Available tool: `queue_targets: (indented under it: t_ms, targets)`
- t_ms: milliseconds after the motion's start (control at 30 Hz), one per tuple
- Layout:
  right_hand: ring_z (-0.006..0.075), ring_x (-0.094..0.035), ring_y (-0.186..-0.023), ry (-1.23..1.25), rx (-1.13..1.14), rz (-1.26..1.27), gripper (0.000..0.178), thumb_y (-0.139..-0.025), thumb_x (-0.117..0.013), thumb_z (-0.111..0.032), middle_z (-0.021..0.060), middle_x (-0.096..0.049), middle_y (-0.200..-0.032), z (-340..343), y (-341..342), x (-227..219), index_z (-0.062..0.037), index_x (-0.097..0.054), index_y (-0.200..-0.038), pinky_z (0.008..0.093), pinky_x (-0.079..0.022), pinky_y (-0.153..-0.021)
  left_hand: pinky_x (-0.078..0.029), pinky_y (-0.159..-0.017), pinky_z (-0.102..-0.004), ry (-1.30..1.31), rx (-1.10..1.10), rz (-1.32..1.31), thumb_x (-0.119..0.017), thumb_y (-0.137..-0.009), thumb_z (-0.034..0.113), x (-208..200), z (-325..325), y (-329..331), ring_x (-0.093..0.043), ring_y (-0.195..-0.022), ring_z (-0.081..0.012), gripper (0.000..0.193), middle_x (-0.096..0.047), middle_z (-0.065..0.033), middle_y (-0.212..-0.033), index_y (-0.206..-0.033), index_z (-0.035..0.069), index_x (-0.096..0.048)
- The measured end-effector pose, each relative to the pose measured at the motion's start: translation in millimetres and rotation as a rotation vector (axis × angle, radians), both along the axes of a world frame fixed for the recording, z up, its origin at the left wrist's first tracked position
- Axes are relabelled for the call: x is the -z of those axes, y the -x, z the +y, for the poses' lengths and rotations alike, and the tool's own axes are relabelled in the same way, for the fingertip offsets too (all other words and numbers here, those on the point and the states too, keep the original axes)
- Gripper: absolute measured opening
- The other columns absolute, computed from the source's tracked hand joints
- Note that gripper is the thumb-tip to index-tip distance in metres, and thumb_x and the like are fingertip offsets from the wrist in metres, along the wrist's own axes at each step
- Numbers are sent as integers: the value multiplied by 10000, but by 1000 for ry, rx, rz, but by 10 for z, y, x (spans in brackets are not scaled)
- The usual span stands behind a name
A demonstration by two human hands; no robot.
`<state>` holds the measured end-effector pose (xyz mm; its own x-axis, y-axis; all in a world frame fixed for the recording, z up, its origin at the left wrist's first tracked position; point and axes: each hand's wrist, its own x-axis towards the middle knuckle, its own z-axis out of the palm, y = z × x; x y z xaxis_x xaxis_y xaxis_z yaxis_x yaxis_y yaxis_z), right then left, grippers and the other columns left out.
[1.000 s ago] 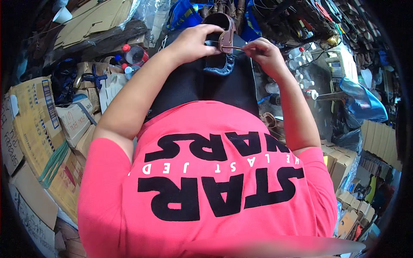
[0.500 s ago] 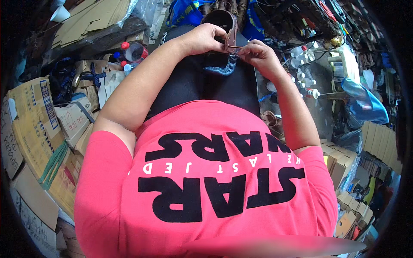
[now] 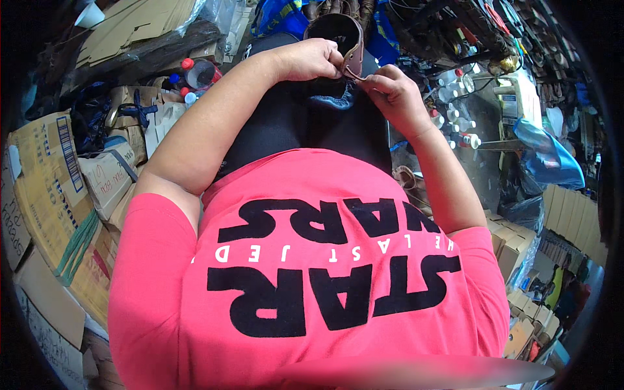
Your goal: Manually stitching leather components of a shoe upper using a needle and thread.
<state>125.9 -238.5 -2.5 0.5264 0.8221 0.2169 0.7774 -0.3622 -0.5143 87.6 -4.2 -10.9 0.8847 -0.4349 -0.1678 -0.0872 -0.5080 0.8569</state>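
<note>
Between my raised forearms, over my lap, is a brown leather shoe upper (image 3: 353, 55), curved into an open loop with its dark inside showing. My left hand (image 3: 315, 58) is closed on its near left edge, the fingertips curled over the leather. Just right of it my right hand (image 3: 392, 91) pinches the end of a thin brown lace (image 3: 359, 78) that runs along the upper's lower edge. How the lace passes through the leather is too small to tell. Below both hands, a curved blue denim-like piece (image 3: 333, 102) lies on my dark trousers.
Cardboard boxes (image 3: 49, 188) and a bundle of green cord (image 3: 79, 244) are at the left. Plastic bottles (image 3: 465, 123) stand on the floor at the right, near a blue plastic bag (image 3: 549, 156). Several brown shoes (image 3: 331, 8) lie beyond the upper.
My right hand has moved slightly left and turned, closer to the leather's edge. The stretch of lace between my hands now lies against the upper's lower edge. My left hand keeps its grip.
</note>
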Motion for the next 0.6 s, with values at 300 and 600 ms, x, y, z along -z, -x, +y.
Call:
queue_targets:
  t_ms: [300,600]
  targets:
    - [282,-581,-794,342,-156,-438,154,-725,-553,-46,101,-561,-849,271,184,-417,-100,-649,-833,378,-446,-687,-403,-805,-300,-2,59,-38,-602,-774,130,30,-21,-55,-509,-852,-204,203,-477,-67,-875,-937,30,-671]
    - [278,-603,-858,571,-173,-399,126,-717,-573,-30,117,-591,-853,512,74,-345,-45,-641,-822,392,-476,-700,-490,-727,-308,-41,-99,-165,-716,-671,94,100,-1,-185,-642,-735,-174,304,-692,-99,-801,-974,88,-688]
